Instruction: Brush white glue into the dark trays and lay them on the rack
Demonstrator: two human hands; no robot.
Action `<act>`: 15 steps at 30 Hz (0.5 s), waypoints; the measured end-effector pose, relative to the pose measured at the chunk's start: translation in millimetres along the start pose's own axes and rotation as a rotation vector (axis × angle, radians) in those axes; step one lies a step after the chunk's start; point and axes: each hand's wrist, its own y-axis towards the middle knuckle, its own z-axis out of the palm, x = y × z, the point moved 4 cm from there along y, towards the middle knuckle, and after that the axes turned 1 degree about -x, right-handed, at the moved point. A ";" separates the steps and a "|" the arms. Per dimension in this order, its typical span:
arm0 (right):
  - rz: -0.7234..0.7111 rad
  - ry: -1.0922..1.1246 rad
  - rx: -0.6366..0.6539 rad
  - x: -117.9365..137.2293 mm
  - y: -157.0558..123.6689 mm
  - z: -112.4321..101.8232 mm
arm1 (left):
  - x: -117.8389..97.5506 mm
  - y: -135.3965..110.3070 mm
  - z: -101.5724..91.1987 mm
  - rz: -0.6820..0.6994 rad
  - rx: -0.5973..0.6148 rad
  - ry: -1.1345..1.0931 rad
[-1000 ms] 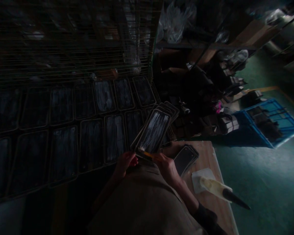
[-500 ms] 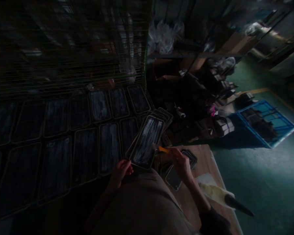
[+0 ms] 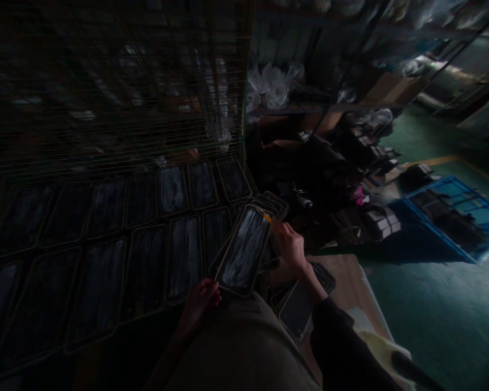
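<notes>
My left hand (image 3: 204,296) pinches the near left corner of a dark rectangular panel (image 3: 244,250) with rounded corners and a pale rim. White streaks of a wet-looking coating run along the panel's face. In my right hand (image 3: 290,245) is a brush with an orange handle (image 3: 267,218); its tip is at the panel's far right edge. The panel lies tilted over other similar panels. To the left, rows of like panels (image 3: 183,255) lie side by side, several of them streaked with white.
On a wooden board (image 3: 348,271) at right lie more dark panels (image 3: 297,309) and a pale bottle with a dark nozzle (image 3: 409,366), partly behind my sleeve. Wire mesh (image 3: 146,119) rises behind the rows. A blue crate (image 3: 440,233) stands on the green floor.
My right hand has moved the brush from the panel's right side up to its far end. My left hand keeps the same corner. The view has shifted slightly.
</notes>
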 end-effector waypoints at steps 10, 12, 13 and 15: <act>0.100 0.410 0.336 28.2 -61.1 -2.7 | -0.6 -9.6 6.1 -0.030 -0.033 -0.050; 0.228 0.527 0.235 26.7 -68.2 -11.9 | -4.4 -13.1 8.3 -0.017 -0.025 -0.055; 0.273 0.556 0.142 24.1 -69.4 -16.4 | -6.3 -14.8 9.3 -0.010 -0.013 -0.058; 0.313 0.550 -0.035 18.5 -70.8 -22.8 | -9.3 -17.3 10.5 0.004 0.009 -0.057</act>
